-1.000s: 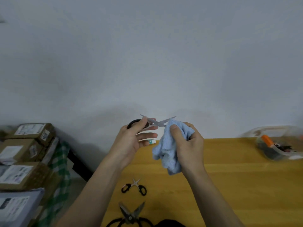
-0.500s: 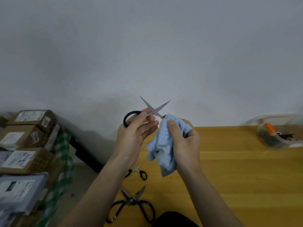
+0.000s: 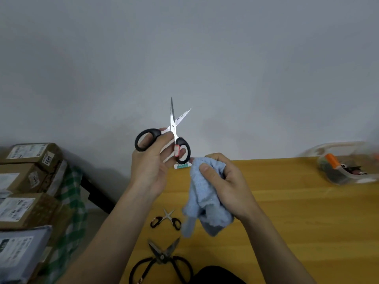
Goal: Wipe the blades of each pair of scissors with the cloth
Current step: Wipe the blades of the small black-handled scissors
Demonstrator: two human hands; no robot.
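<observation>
Head view, item 1: black-handled scissors (image 3: 171,138), light, rigid, sharp, blades parted and raised above the surface (image 3: 297,212); your left hand (image 3: 149,167) fingers curl round the handles, your right hand (image 3: 223,181) pinches the soft cloth (image 3: 205,206); grip handles only.

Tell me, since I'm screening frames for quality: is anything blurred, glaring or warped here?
Head view: the clear container at the right edge smears; wide-angle bending tilts the boxes at left; the held scissors stay sharp, blades bright; soft shadows on the wall.
</observation>
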